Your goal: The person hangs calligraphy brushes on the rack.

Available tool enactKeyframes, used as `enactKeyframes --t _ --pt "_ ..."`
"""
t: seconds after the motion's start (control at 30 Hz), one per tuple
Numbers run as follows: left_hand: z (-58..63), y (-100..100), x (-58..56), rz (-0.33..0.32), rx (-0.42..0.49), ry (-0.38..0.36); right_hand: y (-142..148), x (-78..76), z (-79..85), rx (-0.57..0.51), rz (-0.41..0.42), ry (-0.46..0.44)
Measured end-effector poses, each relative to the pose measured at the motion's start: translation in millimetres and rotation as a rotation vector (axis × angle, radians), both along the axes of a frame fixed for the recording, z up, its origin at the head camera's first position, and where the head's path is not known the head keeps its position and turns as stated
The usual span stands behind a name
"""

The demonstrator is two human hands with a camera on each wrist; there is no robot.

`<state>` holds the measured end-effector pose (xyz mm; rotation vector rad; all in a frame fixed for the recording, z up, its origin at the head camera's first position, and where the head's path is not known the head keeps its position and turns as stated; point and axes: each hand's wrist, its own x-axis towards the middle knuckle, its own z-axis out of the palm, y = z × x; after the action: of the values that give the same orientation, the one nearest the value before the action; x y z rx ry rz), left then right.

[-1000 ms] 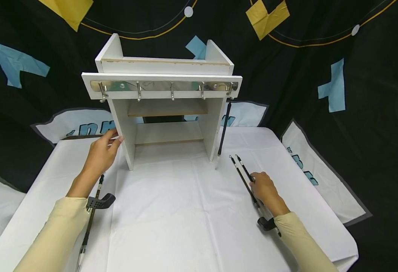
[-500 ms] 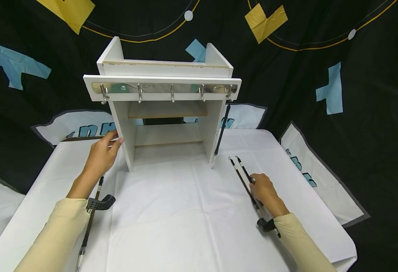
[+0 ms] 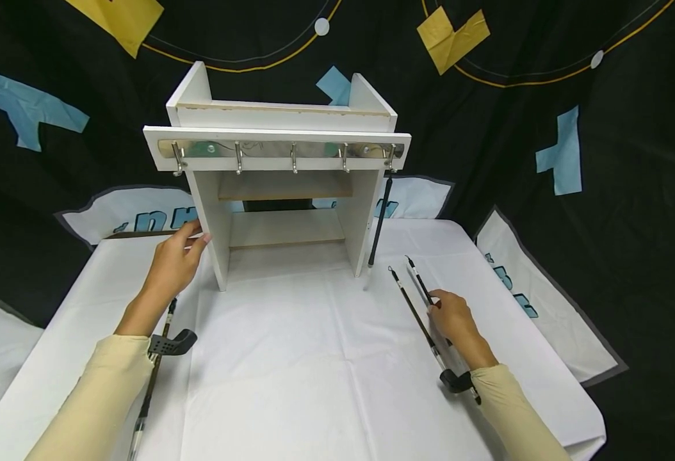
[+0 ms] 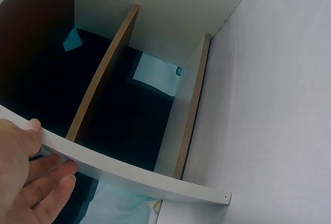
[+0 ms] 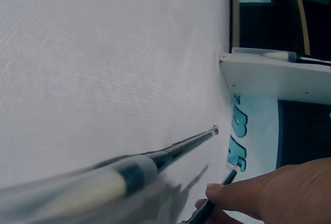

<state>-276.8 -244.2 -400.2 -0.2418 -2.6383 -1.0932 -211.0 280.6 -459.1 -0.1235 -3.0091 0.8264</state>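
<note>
One brush (image 3: 420, 279) is pinched between thumb and fingertips of your right hand (image 3: 455, 318), toward the table's (image 3: 268, 358) right edge; your left hand (image 3: 171, 262), loosely curled, grips the shelf's (image 3: 288, 227) side, near the far edge.

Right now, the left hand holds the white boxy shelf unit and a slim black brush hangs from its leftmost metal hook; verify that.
Wrong end: the slim black brush hangs from the rightmost metal hook, as the head view shows. The left hand does hold the white boxy shelf unit.
</note>
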Motion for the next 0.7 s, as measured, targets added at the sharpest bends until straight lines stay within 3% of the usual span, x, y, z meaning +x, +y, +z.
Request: enactKeyframes --t 0.4,0.7 --pt "0.8 -1 1.1 0.001 -0.013 -0.007 -1 0.2 11.9 -0.068 -0.027 0.125" --pt "1.6 0 -0.2 -0.006 -0.01 0.004 -16 4.5 27.5 -0.111 -0.075 0.322"
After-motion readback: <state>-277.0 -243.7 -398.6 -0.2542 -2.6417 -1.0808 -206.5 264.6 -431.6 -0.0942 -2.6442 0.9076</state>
